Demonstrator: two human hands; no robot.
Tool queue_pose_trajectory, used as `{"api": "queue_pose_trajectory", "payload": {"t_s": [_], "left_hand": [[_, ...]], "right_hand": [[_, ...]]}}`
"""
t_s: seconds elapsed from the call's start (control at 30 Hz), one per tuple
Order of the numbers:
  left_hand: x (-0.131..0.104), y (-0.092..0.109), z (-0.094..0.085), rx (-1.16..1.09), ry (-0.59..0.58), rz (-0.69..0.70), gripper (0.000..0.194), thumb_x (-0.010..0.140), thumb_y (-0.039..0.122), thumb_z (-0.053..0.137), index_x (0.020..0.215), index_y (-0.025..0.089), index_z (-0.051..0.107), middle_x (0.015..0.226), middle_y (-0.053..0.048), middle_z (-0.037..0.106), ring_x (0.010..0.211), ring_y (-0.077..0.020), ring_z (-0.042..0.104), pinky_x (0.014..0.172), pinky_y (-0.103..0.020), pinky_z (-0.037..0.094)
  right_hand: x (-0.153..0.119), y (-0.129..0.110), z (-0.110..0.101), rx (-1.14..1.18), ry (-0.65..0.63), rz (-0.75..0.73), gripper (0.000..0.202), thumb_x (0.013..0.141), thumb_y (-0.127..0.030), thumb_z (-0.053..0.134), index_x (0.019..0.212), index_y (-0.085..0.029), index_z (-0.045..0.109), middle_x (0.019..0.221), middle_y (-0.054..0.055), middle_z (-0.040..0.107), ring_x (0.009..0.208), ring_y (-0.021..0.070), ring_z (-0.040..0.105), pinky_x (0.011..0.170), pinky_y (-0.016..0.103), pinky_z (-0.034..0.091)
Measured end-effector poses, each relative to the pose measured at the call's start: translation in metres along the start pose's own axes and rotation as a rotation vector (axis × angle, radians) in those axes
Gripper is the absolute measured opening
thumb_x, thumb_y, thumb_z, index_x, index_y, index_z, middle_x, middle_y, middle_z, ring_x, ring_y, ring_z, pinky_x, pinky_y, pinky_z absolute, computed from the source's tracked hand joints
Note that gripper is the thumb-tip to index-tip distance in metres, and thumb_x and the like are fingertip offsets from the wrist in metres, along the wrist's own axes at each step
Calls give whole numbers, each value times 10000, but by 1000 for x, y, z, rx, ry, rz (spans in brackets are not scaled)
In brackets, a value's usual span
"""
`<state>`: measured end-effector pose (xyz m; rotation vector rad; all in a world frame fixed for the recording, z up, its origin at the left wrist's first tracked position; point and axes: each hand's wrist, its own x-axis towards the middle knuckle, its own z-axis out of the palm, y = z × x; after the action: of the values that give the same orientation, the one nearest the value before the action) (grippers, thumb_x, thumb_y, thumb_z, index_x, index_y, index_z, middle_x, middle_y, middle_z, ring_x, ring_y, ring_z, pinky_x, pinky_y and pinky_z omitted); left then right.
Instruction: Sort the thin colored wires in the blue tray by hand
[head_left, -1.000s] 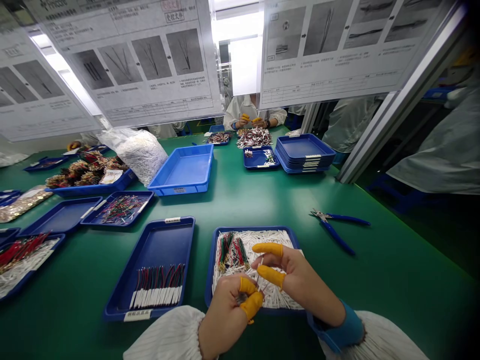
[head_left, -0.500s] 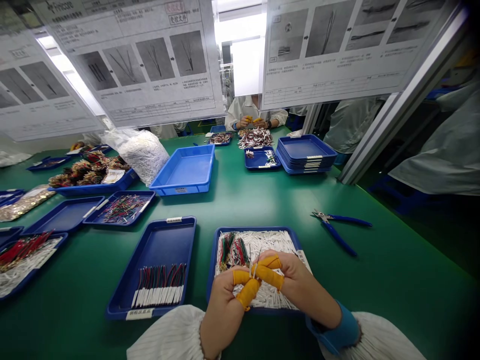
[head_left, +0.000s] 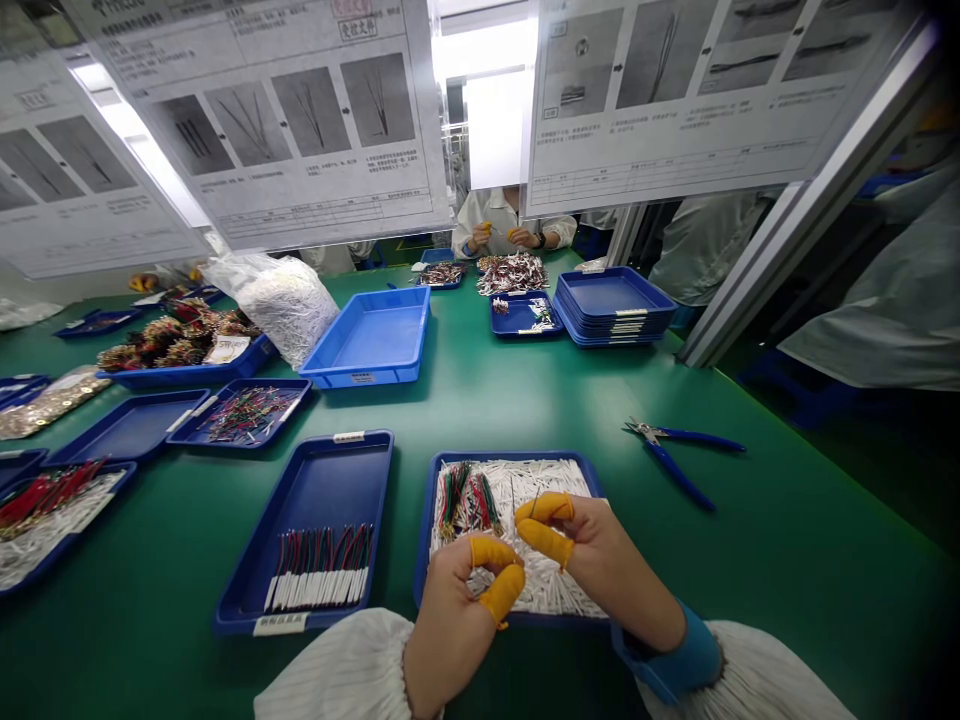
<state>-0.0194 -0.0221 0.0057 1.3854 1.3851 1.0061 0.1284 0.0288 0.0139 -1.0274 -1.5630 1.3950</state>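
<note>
Above the blue tray of white sleeves, both my hands wear yellow finger cots. My left hand is closed, thumb and forefinger pinched together on something too small to make out. Slightly higher and to the right, my right hand pinches what looks like a thin dark wire, its end sticking up past the fingertips. The fingertips of the two hands are apart. Red, green and black wires with brass-coloured ends lie in the tray's upper left, on the white sleeves.
Left of my hands, a blue tray holds a row of white-sleeved wires. Blue-handled cutters lie open at right. Farther back are a light blue bin, stacked trays and a person. Printed sheets hang above.
My hands were together at the fingertips and have parted. The right hand has shifted up a little; the left has barely moved.
</note>
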Motion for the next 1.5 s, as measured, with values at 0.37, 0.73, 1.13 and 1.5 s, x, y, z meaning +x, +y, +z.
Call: {"api": "queue_pose_trajectory", "payload": {"t_s": [0.37,0.73,1.13,1.5], "left_hand": [[0,5,-2,122,-5,138,75,723,166,602,676,142,654,698,-48,650,671,-179,585,638,-262,457],[-1,3,1,198,-47,185,76,720,204,629,725,139,667,704,-42,645,646,-164,582,609,-240,447],[1,1,-4,211,72,147,150,705,213,629,582,152,569,601,-9,585,566,-137,524,563,-231,418],[1,1,-7,-15,-98,94,261,783,265,511,565,151,601,620,-27,588,627,-157,535,615,-246,413]], "right_hand": [[-2,5,6,-86,-43,-3,151,677,-308,651,685,-160,624,681,41,635,663,178,581,637,299,476],[-4,-3,7,-110,-111,-45,126,703,-263,636,637,-161,603,624,3,556,605,140,521,568,257,444],[-3,3,1,-136,-108,-52,164,752,-307,592,651,-179,583,633,8,572,592,136,519,583,274,452],[-5,-7,6,-93,-133,-68,190,804,-324,507,808,-166,613,770,47,590,711,172,568,650,300,467]]}}
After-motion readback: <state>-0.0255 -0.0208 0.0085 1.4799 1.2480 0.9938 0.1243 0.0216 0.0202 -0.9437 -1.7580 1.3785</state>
